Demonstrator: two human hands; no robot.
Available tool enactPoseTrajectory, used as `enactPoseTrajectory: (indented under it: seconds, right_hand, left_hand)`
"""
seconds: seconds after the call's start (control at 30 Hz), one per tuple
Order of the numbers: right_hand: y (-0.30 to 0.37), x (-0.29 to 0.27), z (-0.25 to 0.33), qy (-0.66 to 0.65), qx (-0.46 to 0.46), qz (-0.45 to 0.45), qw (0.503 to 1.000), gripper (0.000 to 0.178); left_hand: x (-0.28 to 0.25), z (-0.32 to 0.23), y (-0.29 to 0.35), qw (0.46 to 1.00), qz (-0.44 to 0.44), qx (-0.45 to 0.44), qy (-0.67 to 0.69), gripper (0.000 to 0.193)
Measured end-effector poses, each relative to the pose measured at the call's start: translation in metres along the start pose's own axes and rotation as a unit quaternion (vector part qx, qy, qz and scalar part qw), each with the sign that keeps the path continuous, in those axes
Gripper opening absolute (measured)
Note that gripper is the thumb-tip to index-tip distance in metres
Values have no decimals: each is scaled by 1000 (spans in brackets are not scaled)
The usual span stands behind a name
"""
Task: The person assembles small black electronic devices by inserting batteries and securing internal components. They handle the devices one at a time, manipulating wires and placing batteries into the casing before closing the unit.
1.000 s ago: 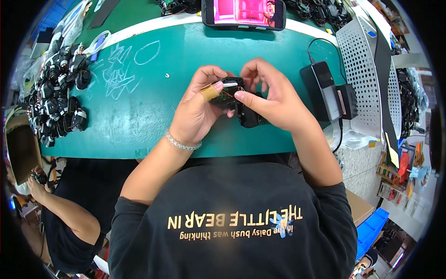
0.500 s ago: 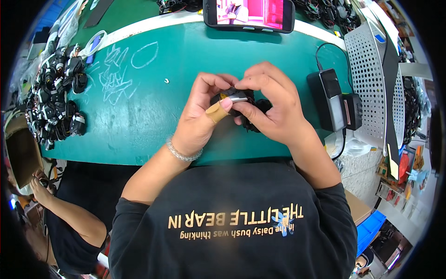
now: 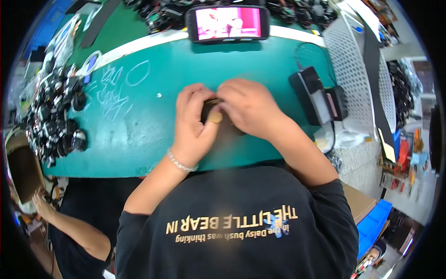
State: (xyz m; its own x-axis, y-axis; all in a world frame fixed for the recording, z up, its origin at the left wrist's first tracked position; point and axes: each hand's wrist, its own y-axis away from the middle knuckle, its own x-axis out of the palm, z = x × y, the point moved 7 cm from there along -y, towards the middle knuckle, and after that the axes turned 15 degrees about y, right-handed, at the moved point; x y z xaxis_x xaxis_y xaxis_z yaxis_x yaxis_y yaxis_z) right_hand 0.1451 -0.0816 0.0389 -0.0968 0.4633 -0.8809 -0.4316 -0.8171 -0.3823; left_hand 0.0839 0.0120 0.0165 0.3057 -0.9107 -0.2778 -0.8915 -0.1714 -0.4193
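Observation:
Above the green table, my left hand (image 3: 189, 118) is closed around a small dark part (image 3: 209, 109). Its thumb wears a tan wrap (image 3: 214, 117) and presses against the part's near side. My right hand (image 3: 253, 108) meets it from the right, thumb and fingertips pinched together at the part's upper edge. Motion smears the right fingers, and what exactly they pinch is hidden. Most of the part is covered by both hands, so its kind cannot be made out.
A phone (image 3: 227, 23) with a lit screen stands at the back. Black-and-white parts (image 3: 55, 116) are heaped at left. A black corded device (image 3: 311, 95) and a white perforated basket (image 3: 355, 74) stand at right. Another person's hand (image 3: 42, 204) is beside a cardboard box (image 3: 23, 162).
The view has shifted, with the phone and basket now farther left in it. My right hand has turned over the part, and the black pieces that hung below it are now hidden.

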Motion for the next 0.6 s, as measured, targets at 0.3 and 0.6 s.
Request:
enactPoseTrajectory:
  seconds: [0.3,0.6]
  right_hand:
    - [-12,-30,24,73,-55,94,991,19]
    - [129,-271,-37,186,173,-203,946,22]
  left_hand:
    - [2,-14,-6,997,57,52,13,23]
    - [13,-8,8,995,72,16,65,17]
